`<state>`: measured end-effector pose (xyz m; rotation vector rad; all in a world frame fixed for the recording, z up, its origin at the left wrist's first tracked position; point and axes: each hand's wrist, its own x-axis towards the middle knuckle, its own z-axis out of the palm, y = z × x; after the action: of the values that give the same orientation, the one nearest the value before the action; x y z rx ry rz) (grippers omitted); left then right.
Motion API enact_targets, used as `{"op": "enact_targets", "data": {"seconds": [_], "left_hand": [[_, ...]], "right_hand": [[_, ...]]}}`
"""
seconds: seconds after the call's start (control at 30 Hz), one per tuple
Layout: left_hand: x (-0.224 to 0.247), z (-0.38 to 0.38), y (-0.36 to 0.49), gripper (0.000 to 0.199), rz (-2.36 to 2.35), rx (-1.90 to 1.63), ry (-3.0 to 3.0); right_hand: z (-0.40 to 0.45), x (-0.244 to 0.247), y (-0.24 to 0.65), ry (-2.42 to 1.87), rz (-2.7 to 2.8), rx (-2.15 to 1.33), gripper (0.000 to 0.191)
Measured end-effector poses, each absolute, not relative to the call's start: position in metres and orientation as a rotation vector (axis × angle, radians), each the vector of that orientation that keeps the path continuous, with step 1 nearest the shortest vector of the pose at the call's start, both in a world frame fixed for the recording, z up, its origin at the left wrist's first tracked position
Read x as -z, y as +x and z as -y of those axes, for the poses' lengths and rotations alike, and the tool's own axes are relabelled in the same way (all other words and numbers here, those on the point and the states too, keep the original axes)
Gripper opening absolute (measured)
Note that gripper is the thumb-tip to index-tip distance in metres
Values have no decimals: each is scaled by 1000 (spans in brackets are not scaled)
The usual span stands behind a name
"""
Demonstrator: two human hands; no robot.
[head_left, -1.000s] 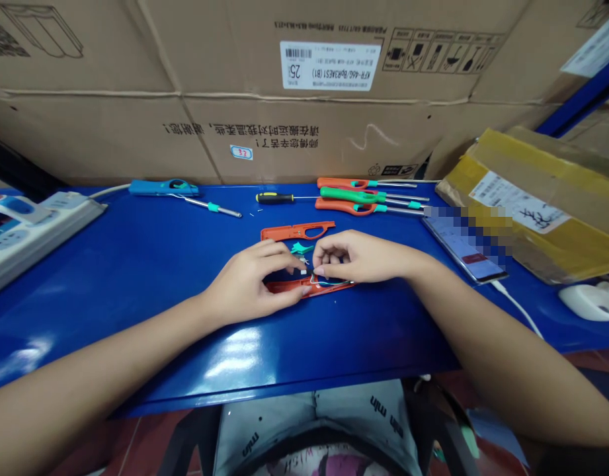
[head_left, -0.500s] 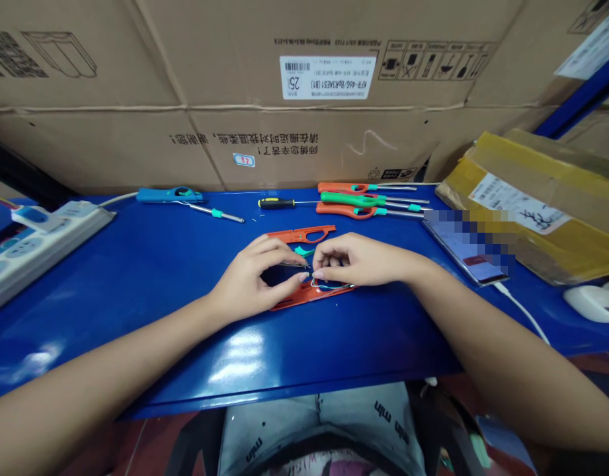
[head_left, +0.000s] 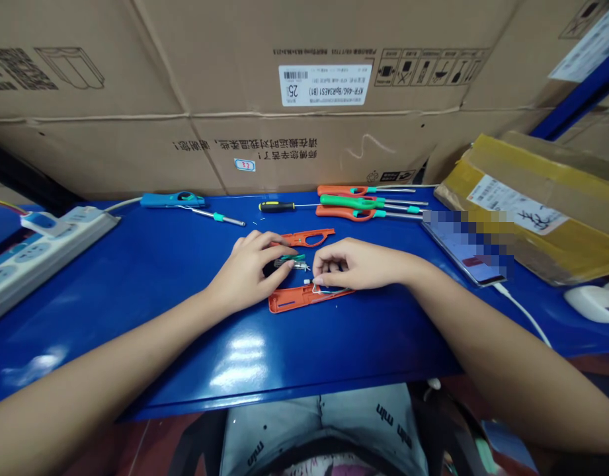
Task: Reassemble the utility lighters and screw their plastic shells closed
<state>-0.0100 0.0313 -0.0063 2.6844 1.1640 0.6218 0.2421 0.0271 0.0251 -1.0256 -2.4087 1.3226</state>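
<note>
L hand [head_left: 254, 270] gripping silvery pc [head_left: 299, 265], half hidden, R hand [head_left: 351, 262] at wires [head_left: 317, 289], hold unclear, rear shell [head_left: 297, 240] pt. covered

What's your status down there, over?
Left hand at shiny part; right hand at small white piece; orange half-shell open side up; other half-shell close beyond left hand.
</note>
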Motion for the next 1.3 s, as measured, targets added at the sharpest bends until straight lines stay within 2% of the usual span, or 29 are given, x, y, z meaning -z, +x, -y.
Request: {"op": "enact_targets", "data": {"seconds": [0.17,1.3], "left_hand": [[8,-35,-11,17,-1162,-655,2598],[3,-32,-12,12,-1018,-735,2603]], "right_hand": [[-28,-25,240,-1020,2426,-1306,18],[-28,-25,241,-1045,2409,-1356,22]]}}
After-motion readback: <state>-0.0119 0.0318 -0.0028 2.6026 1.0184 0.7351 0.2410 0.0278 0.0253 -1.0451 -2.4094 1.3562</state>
